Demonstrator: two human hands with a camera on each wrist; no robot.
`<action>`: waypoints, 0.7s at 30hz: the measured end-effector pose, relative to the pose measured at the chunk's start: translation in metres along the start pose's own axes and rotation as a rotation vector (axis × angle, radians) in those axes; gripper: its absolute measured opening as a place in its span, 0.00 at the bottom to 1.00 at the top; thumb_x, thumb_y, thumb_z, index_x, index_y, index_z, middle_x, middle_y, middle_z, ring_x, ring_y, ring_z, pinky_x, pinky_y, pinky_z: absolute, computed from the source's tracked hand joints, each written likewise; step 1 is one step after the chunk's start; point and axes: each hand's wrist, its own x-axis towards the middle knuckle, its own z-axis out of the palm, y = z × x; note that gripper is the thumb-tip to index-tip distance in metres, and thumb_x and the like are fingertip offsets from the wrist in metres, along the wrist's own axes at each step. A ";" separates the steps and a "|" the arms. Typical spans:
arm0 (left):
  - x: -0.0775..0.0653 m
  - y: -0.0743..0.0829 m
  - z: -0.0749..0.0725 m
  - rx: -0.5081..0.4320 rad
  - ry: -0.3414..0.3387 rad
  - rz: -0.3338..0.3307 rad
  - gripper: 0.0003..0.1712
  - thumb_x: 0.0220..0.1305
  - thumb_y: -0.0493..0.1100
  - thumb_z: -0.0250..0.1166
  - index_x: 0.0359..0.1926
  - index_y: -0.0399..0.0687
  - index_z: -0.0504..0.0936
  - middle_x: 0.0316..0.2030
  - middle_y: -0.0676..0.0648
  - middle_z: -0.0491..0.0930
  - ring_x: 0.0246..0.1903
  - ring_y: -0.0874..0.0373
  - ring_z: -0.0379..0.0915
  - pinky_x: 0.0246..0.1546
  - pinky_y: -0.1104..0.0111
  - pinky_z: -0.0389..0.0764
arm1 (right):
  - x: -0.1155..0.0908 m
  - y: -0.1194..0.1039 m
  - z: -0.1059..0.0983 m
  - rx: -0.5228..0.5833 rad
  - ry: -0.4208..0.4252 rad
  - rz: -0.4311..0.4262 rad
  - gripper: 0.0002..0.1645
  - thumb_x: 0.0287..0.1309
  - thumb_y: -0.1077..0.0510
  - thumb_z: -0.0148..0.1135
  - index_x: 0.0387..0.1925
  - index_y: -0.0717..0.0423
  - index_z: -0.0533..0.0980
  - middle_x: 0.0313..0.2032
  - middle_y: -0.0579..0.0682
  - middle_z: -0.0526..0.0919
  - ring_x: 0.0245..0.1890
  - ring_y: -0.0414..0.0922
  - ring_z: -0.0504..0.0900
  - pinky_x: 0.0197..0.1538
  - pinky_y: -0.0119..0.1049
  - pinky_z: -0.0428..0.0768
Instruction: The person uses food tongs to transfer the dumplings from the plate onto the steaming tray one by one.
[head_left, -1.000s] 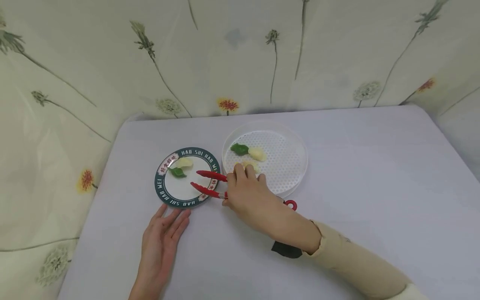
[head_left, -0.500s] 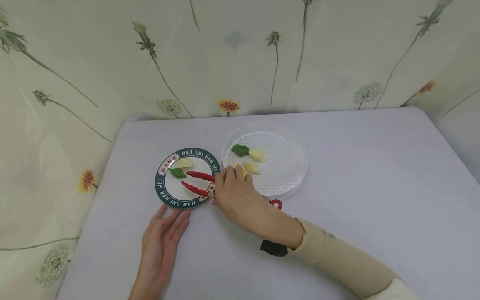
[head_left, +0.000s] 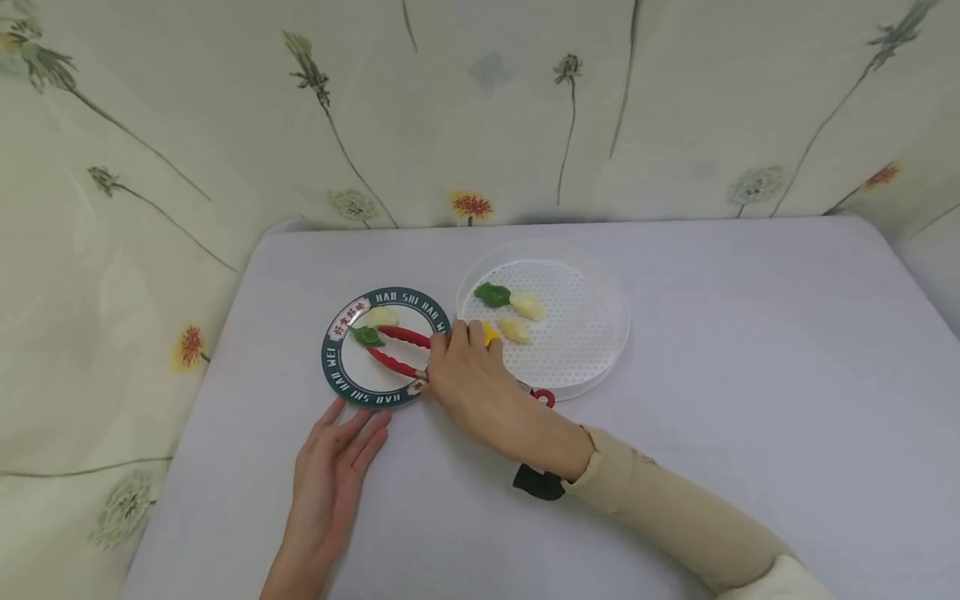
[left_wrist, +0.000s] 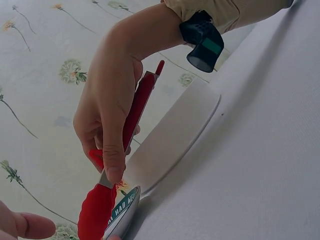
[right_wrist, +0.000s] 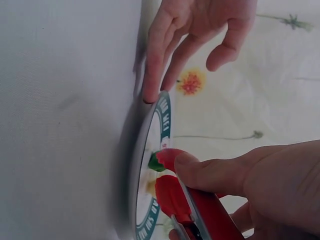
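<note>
My right hand [head_left: 480, 392] grips red-tipped tongs [head_left: 396, 363] over a round plate with a green lettered rim [head_left: 332, 360]. The parted tips of the tongs stand at a small green dumpling-shaped piece [head_left: 365, 336]. Just behind it on the plate lies a pale piece [head_left: 381, 317]. At the plate's near edge is my left hand [head_left: 330, 475], palm turned up, its straight fingertips at the rim. In the right wrist view, the green piece [right_wrist: 156, 162] shows beside the upper tong tip. The left wrist view hides the plate's contents behind the tongs.
Right of the plate stands a round white perforated tray [head_left: 573, 342]. It holds a green piece [head_left: 492, 294], a pale piece [head_left: 528, 305], a yellowish piece [head_left: 514, 329] and a bright yellow piece [head_left: 491, 332] partly behind my right hand. A flowered cloth [head_left: 525, 125] hangs behind the table.
My right hand has moved the tongs left across the plate, up to the green piece. The bright yellow piece in the tray has come into sight. My left hand stays at the rim.
</note>
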 end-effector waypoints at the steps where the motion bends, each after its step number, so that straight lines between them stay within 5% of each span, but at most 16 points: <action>1: 0.000 0.000 0.000 0.001 0.000 -0.001 0.38 0.86 0.45 0.39 0.88 0.52 0.37 0.81 0.40 0.61 0.67 0.58 0.80 0.71 0.71 0.81 | 0.002 -0.001 0.001 0.002 -0.011 0.005 0.33 0.65 0.46 0.75 0.56 0.70 0.79 0.45 0.63 0.81 0.46 0.55 0.74 0.42 0.45 0.84; 10: -0.001 -0.001 0.001 0.008 0.006 0.005 0.37 0.87 0.46 0.39 0.89 0.53 0.38 0.80 0.41 0.62 0.67 0.59 0.80 0.72 0.70 0.79 | 0.015 -0.008 0.010 -0.025 -0.045 0.019 0.39 0.65 0.43 0.74 0.63 0.71 0.78 0.51 0.66 0.83 0.52 0.59 0.78 0.53 0.55 0.92; 21: -0.001 -0.001 0.001 0.005 -0.002 0.014 0.38 0.86 0.45 0.39 0.88 0.52 0.38 0.80 0.40 0.62 0.66 0.60 0.81 0.71 0.71 0.81 | 0.021 -0.011 0.016 -0.049 -0.039 0.034 0.36 0.68 0.42 0.71 0.60 0.69 0.78 0.49 0.64 0.81 0.51 0.58 0.77 0.50 0.53 0.90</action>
